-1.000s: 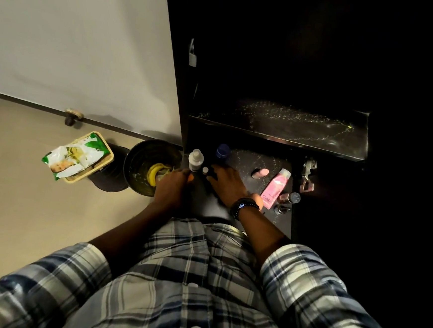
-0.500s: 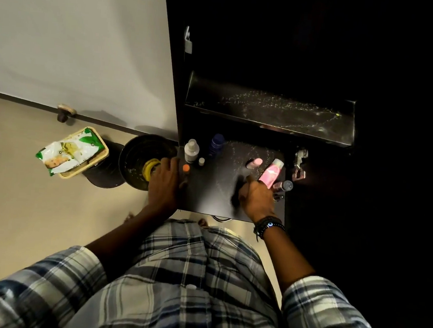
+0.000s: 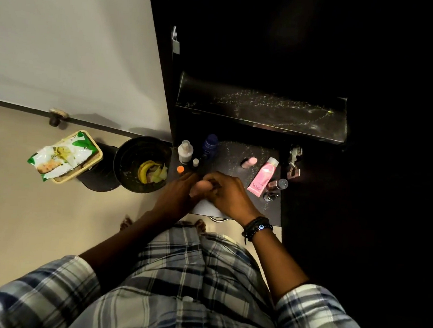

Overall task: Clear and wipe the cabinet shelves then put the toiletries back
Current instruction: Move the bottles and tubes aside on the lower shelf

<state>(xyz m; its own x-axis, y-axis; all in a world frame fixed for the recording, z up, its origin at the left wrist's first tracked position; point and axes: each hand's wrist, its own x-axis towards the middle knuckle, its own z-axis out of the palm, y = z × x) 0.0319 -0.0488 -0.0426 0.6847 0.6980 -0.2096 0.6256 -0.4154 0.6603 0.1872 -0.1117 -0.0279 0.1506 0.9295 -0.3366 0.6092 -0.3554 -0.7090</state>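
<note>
My left hand [image 3: 178, 195] and my right hand [image 3: 227, 194] meet over the front of the dark lower shelf [image 3: 233, 152]. The right hand's fingers are curled, and a pale cloth [image 3: 203, 207] shows beneath both hands. What the left hand holds is hidden. On the shelf's left stand a white bottle [image 3: 185, 151], a blue bottle [image 3: 210, 144] and an orange-capped item [image 3: 180, 169]. On its right lie a small pink bottle [image 3: 248, 162], a pink tube [image 3: 263, 176] and a grey-capped bottle [image 3: 278, 183]. The upper shelf [image 3: 261, 108] is bare and speckled with dust.
A black bin [image 3: 143, 164] with a banana peel stands on the floor left of the cabinet. Beside it a yellow basket [image 3: 95, 160] holds a green-and-white pack. A metal hinge [image 3: 294, 162] sits at the shelf's right edge. The white wall is at the left.
My right hand has swept from the shelf's right side back to the left and now meets my left hand. The left hand has shifted slightly right from the shelf's left edge.
</note>
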